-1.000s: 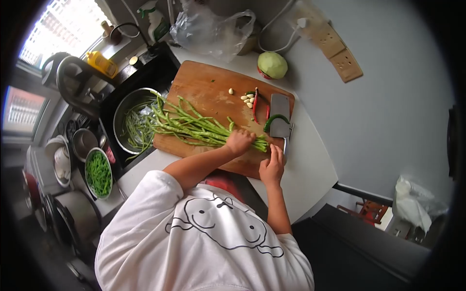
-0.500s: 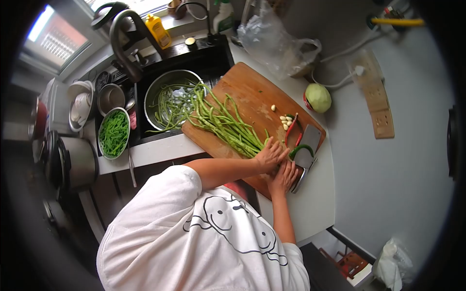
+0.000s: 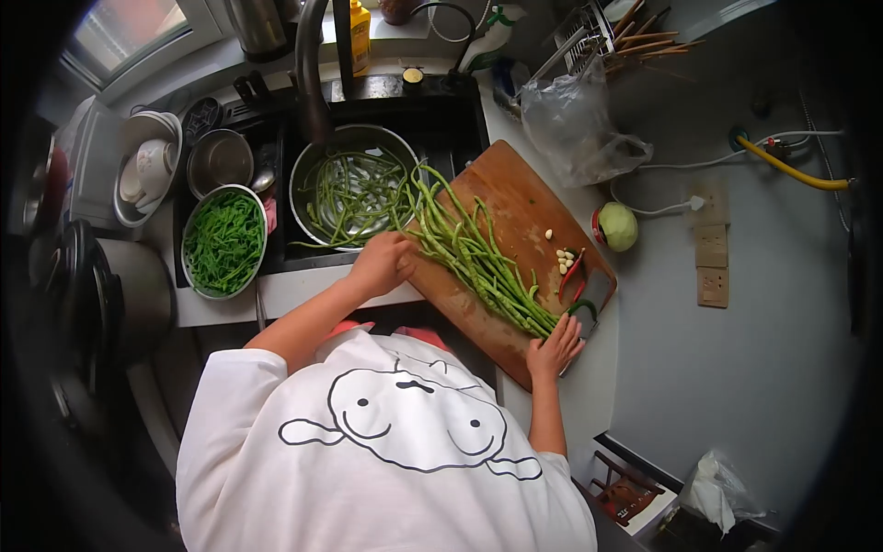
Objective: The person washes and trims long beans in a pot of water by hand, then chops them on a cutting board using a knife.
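A bundle of long green beans lies lengthwise on the wooden cutting board. My left hand is at the board's left edge, by the bean tips near the sink. Its fingers are curled, and what they hold, if anything, is hidden. At the other end of the bundle my right hand rests with fingers stretched out, touching the bean ends. Just past it are a green chili, red chilies and a partly hidden cleaver. Several peeled garlic cloves lie above them.
In the black sink, a metal bowl holds more beans in water. Left of it stand a bowl of cut greens and a metal pot. A plastic bag and a pale round vegetable are behind the board.
My left hand has moved left from the right end of the beans to their sink-side tips. My right hand stays at the right end. The camera view has shifted.
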